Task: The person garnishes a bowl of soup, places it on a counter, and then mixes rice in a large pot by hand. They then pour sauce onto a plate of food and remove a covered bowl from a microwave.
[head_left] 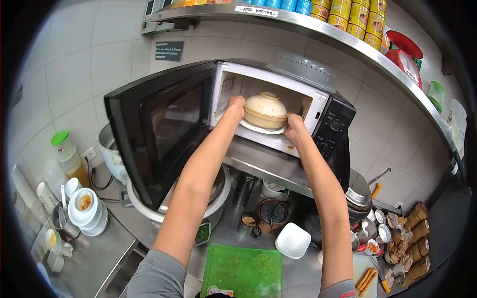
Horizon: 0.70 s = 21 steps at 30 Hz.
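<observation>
A cream clay pot (263, 120) with a domed lid (266, 105) stands upright at the mouth of the open microwave (298, 92). Under it a white plate (256, 128) shows its rim. My left hand (236, 103) is closed at the pot's left side, the fingertips hidden behind it. On the other side my right hand (295, 127) grips the pot's right edge, close to the plate. The black microwave door (166, 124) is swung wide to the left.
The microwave sits on a steel shelf (263, 167). Below are a green cutting board (242, 270), a white square bowl (293, 241) and a large round cooker (218, 203). Stacked bowls (89, 218) stand at left. An upper shelf (298, 25) holds cans and a red scale (405, 54).
</observation>
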{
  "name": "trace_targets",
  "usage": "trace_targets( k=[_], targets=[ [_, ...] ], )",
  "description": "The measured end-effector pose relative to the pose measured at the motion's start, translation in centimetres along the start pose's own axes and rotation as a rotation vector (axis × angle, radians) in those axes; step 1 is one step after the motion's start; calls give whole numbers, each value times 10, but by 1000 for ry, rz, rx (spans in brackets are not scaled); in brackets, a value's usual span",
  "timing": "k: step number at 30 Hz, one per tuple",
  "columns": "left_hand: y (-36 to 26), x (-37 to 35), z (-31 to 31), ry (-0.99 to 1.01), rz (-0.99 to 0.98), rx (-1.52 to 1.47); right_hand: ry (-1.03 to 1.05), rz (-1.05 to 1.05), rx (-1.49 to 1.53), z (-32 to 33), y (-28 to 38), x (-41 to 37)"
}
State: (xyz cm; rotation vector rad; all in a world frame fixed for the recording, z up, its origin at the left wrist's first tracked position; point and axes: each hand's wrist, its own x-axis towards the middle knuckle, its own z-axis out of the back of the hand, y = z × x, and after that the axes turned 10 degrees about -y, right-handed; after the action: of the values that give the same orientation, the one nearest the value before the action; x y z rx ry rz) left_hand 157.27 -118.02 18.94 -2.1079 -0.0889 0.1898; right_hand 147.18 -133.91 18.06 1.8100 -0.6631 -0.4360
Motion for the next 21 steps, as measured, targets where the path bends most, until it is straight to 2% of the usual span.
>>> trace_targets(
  k=[2, 3, 4, 7, 8, 10, 13, 14, 16, 19, 21],
  targets=[
    [-4, -11, 6, -12, 21, -49, 51, -52, 46, 1, 10, -21],
    [-5, -12, 8, -24, 16, -37, 148, -74, 24, 5, 11, -19],
    [-5, -11, 9, -6, 22, -97, 95, -72, 30, 3, 19, -42],
    [-4, -23, 19, 46, 26, -229, 244, -64, 38, 15, 19, -46],
    [-8, -40, 28, 61, 23, -245, 288, -90, 31, 18, 29, -71],
    [-14, -73, 46, 34, 55, -224, 231, -30, -52, 26, 41, -121],
    [-44, -188, 92, 106, 119, -230, 264, -122, -17, 50, 40, -160],
    [-40, -200, 104, 122, 74, -196, 249, -179, -30, 59, 37, -163],
    [-41, -253, 128, 132, 92, -177, 300, -98, -111, 78, 29, -189],
    [-11, -273, 160, 135, 105, -103, 344, -95, -110, 103, 13, -225],
    [9, -289, 185, 228, 104, -137, 359, -95, -72, 122, -2, -250]
  ],
)
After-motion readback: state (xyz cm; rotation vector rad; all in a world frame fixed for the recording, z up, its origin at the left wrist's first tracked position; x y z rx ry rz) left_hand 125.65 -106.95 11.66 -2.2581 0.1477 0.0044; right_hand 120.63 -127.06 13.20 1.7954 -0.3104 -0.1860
